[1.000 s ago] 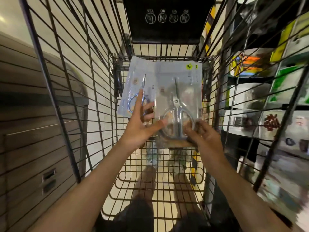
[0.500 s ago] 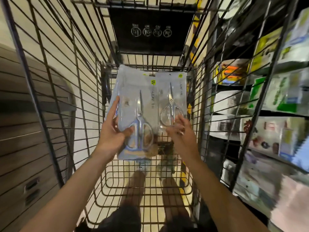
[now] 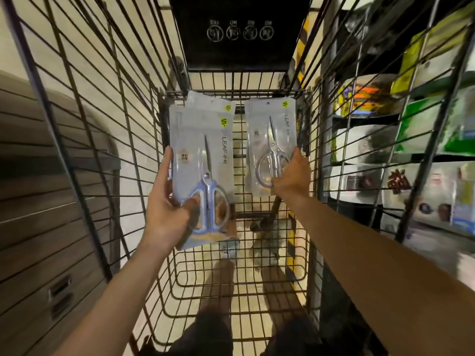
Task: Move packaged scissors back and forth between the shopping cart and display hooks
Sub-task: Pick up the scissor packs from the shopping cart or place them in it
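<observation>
- Far left, outside the wire, a brown cabinet [image 3: 38,201] with slatted drawer fronts stands on a pale floor [image 3: 133,98].
- The cart [image 3: 102,155] is black wire mesh; its left wall rises between the cabinet and the left hand.
- The left hand [image 3: 167,211] grasps a stack of packs [image 3: 203,150] by the lower left edge: fingers lie up along the left side, the thumb curls over the front beside the blue scissor handles.
- The front pack of that stack shows blue-handled scissors, blades pointing up and away from the thumb; at least one more pack peeks out behind it, above the fingertips.
- Between the two hands is bare cart mesh, with the pale floor showing through below.
- Above both hands, at the far end of the cart, hangs a black panel [image 3: 239,34] with four round white symbols.
- The right hand [image 3: 291,176] pinches a single pack [image 3: 270,140] at its lower right corner, fingers curled round the edge; silver scissors sit just left of the fingers, tips up.
- The two packs are apart, both held upright inside the cart, above its floor.
- Right of the right hand, beyond the cart wall, blurred store shelves [image 3: 385,155] carry packaged goods in green, yellow and white.
</observation>
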A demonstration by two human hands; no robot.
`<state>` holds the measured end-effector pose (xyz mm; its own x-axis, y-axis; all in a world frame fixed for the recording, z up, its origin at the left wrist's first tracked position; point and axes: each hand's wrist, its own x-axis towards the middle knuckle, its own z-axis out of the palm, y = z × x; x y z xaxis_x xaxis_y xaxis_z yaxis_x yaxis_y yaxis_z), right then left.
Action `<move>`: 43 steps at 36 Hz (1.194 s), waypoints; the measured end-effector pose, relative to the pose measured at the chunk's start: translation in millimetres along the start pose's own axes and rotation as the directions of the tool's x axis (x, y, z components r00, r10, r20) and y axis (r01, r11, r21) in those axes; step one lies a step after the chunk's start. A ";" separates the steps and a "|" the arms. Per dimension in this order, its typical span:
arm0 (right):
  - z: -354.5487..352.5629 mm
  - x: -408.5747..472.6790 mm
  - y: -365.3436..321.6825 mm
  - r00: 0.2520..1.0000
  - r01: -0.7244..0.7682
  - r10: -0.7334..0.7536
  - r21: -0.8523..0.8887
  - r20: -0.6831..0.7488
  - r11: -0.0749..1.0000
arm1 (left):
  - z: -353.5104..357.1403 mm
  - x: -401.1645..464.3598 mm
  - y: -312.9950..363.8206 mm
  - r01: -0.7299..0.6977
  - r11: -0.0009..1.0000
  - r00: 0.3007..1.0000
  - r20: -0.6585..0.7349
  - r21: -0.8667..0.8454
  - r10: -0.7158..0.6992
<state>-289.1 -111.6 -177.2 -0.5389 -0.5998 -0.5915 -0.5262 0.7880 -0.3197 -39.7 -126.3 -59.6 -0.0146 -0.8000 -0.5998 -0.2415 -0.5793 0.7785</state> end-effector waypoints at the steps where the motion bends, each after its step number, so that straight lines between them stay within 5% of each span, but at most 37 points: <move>1: 1.3 -1.4 0.9 1.000 -0.005 0.006 0.029 -0.008 1.000 | -0.6 0.2 0.6 -0.014 1.000 1.000 -0.009 -0.001 0.014; 11: -18.7 -11.1 -3.9 1.000 0.016 -0.009 0.232 -0.030 0.973 | -6.3 0.2 4.3 -0.085 0.996 0.996 0.010 -0.023 0.085; 16: -28.3 -15.2 -10.4 0.986 0.044 -0.090 0.311 0.137 0.949 | -7.9 -2.7 0.3 -0.089 0.996 0.996 0.012 0.005 0.089; 23: -53.8 -46.1 -21.3 0.949 -0.134 -0.024 0.473 0.314 0.871 | -15.7 -27.5 19.0 -0.123 0.992 0.991 0.063 0.014 0.122; 37: -213.6 -268.5 7.6 0.971 -0.040 -0.140 0.706 0.196 0.707 | -68.3 -147.3 150.7 -0.242 0.970 0.950 0.208 0.026 0.232; 43: -242.4 -351.2 38.5 0.958 0.139 -0.282 0.791 0.045 0.596 | -64.3 -198.3 183.1 -0.325 0.945 0.892 0.344 0.038 0.293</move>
<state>-279.5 95.7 197.7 -0.3384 -0.7910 -0.5097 0.1323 0.4963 -0.8580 -18.6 -83.8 213.7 -0.4173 -0.8299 -0.3704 -0.2599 -0.2816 0.9237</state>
